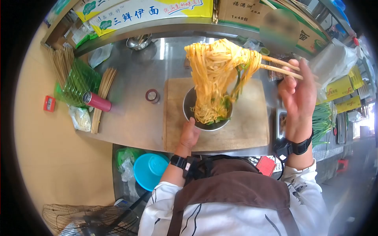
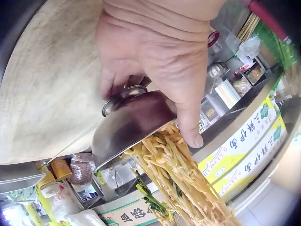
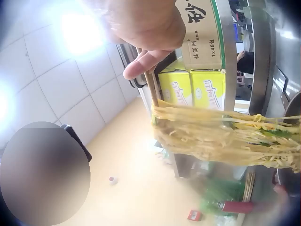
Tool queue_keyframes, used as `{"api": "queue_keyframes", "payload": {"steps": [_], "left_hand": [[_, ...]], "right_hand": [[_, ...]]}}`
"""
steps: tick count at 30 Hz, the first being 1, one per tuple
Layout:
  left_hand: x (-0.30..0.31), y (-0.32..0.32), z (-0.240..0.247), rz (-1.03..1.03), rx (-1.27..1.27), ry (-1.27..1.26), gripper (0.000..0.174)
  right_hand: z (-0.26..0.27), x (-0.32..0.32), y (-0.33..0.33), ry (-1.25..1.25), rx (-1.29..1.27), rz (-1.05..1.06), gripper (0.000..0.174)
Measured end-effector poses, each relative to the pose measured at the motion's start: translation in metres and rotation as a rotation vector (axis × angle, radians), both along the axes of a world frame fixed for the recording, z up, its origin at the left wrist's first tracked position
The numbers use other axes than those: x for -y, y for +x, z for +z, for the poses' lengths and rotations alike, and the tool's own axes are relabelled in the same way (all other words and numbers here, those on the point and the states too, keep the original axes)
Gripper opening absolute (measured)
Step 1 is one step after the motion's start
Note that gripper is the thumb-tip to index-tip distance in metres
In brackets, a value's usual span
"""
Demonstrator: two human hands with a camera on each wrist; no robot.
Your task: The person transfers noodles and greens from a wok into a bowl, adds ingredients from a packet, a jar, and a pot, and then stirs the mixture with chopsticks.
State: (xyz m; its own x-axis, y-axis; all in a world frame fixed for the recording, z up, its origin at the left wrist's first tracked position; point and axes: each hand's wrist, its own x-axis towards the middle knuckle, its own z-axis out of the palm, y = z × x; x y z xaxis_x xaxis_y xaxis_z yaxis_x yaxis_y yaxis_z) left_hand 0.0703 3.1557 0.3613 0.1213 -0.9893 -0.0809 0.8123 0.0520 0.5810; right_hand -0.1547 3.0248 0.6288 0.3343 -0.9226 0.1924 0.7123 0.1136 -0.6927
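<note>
A thick bundle of sauced noodles with green leaves hangs from a pair of long wooden chopsticks. My right hand holds the chopsticks high, right of the bowl; the right wrist view shows the noodles stretched from their tips. Below, the strands trail into a metal bowl. My left hand grips this bowl at its near left side. In the left wrist view the thumb lies by the bowl's rim and the other fingers reach round toward its foot.
Beneath the bowl lies a wooden cutting board on a steel counter. To the left are a small dark-rimmed jar, a red cylinder and bundled sticks. Noodle boxes line the shelf behind. Green onions lie at the right.
</note>
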Motion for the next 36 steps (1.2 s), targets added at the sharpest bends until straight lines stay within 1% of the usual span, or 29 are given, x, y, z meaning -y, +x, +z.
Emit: {"api": "queue_keyframes", "payload": {"steps": [5,8,9,11,12,13,15,18,21,22,24,25,26,27,29,32,34,36], "left_hand": [[0.002,-0.001,0.011,0.006,0.001,0.006,0.064],[0.003,-0.003,0.017,-0.002,-0.016,0.012,0.065],[0.004,-0.004,0.023,-0.001,-0.022,0.011,0.066],[0.005,-0.003,0.029,-0.004,-0.023,0.014,0.069],[0.005,-0.002,0.030,-0.009,-0.017,0.017,0.070],[0.006,-0.002,0.031,-0.013,-0.011,0.020,0.071],[0.005,-0.001,0.022,-0.003,0.052,0.062,0.073],[0.002,0.000,0.019,0.026,0.078,0.084,0.073],[0.000,-0.002,0.020,0.046,0.106,0.084,0.071],[0.000,-0.002,0.021,0.048,0.121,0.080,0.071],[-0.001,-0.006,0.025,0.043,0.216,0.076,0.070],[0.000,-0.009,0.027,0.035,0.269,0.071,0.069],[0.000,-0.011,0.028,0.021,0.278,0.065,0.067],[0.000,-0.014,0.029,0.009,0.287,0.060,0.064],[-0.003,-0.019,0.034,-0.017,0.268,0.061,0.062],[-0.007,-0.022,0.045,-0.045,0.170,0.066,0.064],[-0.008,-0.026,0.048,-0.027,0.071,0.052,0.063],[-0.009,-0.022,0.041,-0.063,0.120,0.070,0.075]], "right_hand": [[0.014,-0.002,0.001,-0.039,-0.012,-0.033,0.035],[0.010,-0.007,0.007,-0.081,-0.043,-0.045,0.034],[0.002,-0.008,0.007,-0.098,-0.069,0.015,0.034],[-0.009,-0.018,0.011,-0.211,-0.377,-0.010,0.033],[-0.016,-0.020,0.010,-0.162,-0.611,0.020,0.031],[-0.018,-0.029,0.010,-0.131,-0.813,-0.001,0.028],[-0.027,-0.031,0.003,-0.159,-0.951,0.062,0.027],[-0.010,-0.034,-0.011,-0.089,-0.957,-0.050,0.027],[-0.015,-0.029,-0.031,-0.006,-0.907,-0.117,0.031],[-0.023,-0.028,-0.035,0.036,-0.890,-0.120,0.031],[-0.060,-0.026,-0.039,0.120,-0.858,-0.127,0.032],[-0.110,-0.031,-0.035,0.259,-0.669,-0.109,0.032],[-0.137,-0.036,-0.028,0.407,-0.491,-0.161,0.031],[-0.159,-0.037,-0.026,0.542,-0.384,-0.161,0.032],[-0.174,-0.040,-0.023,0.658,-0.199,-0.132,0.032],[-0.169,-0.035,-0.025,0.628,-0.157,-0.093,0.033],[-0.155,-0.034,-0.026,0.547,-0.212,-0.116,0.033],[-0.138,-0.033,-0.026,0.484,-0.269,-0.129,0.035]]}}
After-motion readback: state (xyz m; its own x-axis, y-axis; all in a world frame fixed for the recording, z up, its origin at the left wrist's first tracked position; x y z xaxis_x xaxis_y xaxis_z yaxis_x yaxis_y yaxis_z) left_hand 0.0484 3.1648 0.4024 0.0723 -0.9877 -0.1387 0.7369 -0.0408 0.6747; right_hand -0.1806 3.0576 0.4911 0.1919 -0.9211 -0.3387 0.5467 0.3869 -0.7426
